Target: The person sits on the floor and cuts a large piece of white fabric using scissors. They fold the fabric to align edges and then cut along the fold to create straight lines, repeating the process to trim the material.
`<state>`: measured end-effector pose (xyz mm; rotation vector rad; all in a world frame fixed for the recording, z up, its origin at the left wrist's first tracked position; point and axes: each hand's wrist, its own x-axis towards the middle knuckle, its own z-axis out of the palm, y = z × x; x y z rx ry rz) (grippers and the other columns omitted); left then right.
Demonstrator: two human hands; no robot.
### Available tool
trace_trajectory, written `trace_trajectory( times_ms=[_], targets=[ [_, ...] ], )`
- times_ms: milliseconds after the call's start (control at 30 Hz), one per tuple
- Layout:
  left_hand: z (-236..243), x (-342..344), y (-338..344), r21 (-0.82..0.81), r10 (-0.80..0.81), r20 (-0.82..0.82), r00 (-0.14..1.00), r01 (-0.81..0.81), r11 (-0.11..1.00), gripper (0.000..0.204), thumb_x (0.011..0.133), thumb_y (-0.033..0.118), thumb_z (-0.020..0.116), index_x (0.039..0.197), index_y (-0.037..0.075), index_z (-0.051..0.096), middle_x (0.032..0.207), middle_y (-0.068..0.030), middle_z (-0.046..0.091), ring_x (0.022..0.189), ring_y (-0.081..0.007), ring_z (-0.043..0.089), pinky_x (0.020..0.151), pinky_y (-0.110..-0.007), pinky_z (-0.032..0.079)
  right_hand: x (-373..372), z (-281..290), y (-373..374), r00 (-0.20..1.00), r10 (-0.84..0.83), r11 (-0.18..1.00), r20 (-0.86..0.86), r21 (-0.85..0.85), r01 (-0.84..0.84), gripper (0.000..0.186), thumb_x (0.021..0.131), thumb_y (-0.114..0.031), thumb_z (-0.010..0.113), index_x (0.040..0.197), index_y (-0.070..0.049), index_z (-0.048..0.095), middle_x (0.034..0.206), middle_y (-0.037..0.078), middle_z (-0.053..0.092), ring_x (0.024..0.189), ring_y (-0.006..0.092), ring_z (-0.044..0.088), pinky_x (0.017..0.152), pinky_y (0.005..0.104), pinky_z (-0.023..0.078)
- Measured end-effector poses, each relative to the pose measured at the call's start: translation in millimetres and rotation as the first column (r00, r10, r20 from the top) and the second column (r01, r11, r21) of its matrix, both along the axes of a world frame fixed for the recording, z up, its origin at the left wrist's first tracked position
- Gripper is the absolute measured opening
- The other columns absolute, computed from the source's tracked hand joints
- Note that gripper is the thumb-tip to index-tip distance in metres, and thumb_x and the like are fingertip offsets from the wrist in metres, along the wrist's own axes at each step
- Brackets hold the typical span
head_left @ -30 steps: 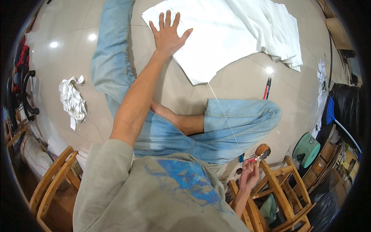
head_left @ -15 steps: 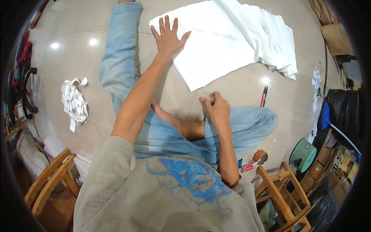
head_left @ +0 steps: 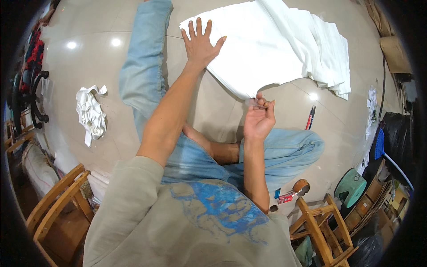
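Observation:
White cloth (head_left: 249,44) lies spread in layers on the tiled floor, its right part gathered in folds. My left hand (head_left: 201,48) rests flat on its left end, fingers spread and empty. At the cloth's near corner, my right hand (head_left: 259,122) is turned palm up, its fingers bent together and partly smeared by motion. The fingertips meet the corner, and the cloth's near edge curves in toward them. Whether they pinch the cloth or a thread from it cannot be made out.
A crumpled bundle of white strips (head_left: 91,115) lies at left. Near my bent right knee are a pen-like red and black tool (head_left: 310,118), a red and white packet (head_left: 286,198) and a round brown container (head_left: 301,187). Wooden frames (head_left: 318,222) and a green stool (head_left: 350,187) stand at right.
My right hand has moved up to the cloth's near corner and turned palm up. That corner has shifted right and its edge now curves. My left hand stays flat on the cloth.

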<state>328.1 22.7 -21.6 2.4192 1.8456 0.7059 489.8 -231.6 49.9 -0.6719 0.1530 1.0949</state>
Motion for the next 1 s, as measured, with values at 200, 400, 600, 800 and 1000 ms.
trace_trajectory(
  times_ms=[200,400,600,800,1000],
  targets=[
    [-4,1,1,0.019,0.027,-0.041,0.999,-0.027,0.999,0.089,0.092,0.075,0.049,0.159,0.017,0.039,0.167,-0.0216,0.027,0.155,-0.0456,0.016,0.121,-0.069,0.005,-1,42,-56,0.994,-0.109,0.951,-0.030,-0.295,0.095,0.017,0.107,-0.018,0.055,0.096,-0.005,0.053,0.083,0.008,0.058,0.101,0.0284,0.062,0.119,0.0498,0.042],
    [-13,0,4,0.023,0.017,-0.034,0.999,-0.016,1.000,0.091,0.091,0.076,0.050,0.160,0.018,0.038,0.167,-0.0218,0.026,0.155,-0.0457,0.014,0.121,-0.070,0.006,36,86,-162,0.986,-0.156,0.927,0.054,-0.338,0.165,0.012,0.107,-0.014,0.054,0.100,-0.004,0.052,0.082,0.006,0.056,0.094,0.0253,0.061,0.120,0.0498,0.041],
    [-12,-5,1,-0.015,0.007,-0.006,1.000,-0.007,1.000,0.092,0.091,0.075,0.050,0.161,0.016,0.037,0.167,-0.0220,0.025,0.156,-0.0455,0.010,0.122,-0.068,-0.002,65,116,-265,0.975,-0.182,0.909,0.126,-0.358,0.215,0.017,0.108,-0.016,0.052,0.095,-0.005,0.054,0.079,0.005,0.053,0.085,0.0208,0.057,0.115,0.0457,0.044],
    [-11,0,4,-0.022,-0.005,-0.006,1.000,0.004,1.000,0.092,0.091,0.074,0.050,0.160,0.016,0.037,0.168,-0.0222,0.024,0.157,-0.0454,0.009,0.122,-0.067,-0.003,72,122,-246,0.853,0.030,0.860,0.521,-0.448,0.243,0.020,0.107,-0.021,0.054,0.094,-0.007,0.055,0.081,0.004,0.053,0.082,0.0178,0.059,0.095,0.0395,0.054],
    [-8,-5,5,-0.003,0.004,-0.027,1.000,-0.004,1.000,0.091,0.091,0.075,0.049,0.160,0.017,0.039,0.167,-0.0221,0.026,0.156,-0.0449,0.013,0.121,-0.069,0.002,19,65,-36,-0.121,0.752,0.659,0.649,-0.728,0.190,0.043,0.093,-0.033,0.076,0.117,0.000,0.065,0.102,0.015,0.069,0.087,0.0307,0.068,0.079,0.0442,0.053]
  ],
)
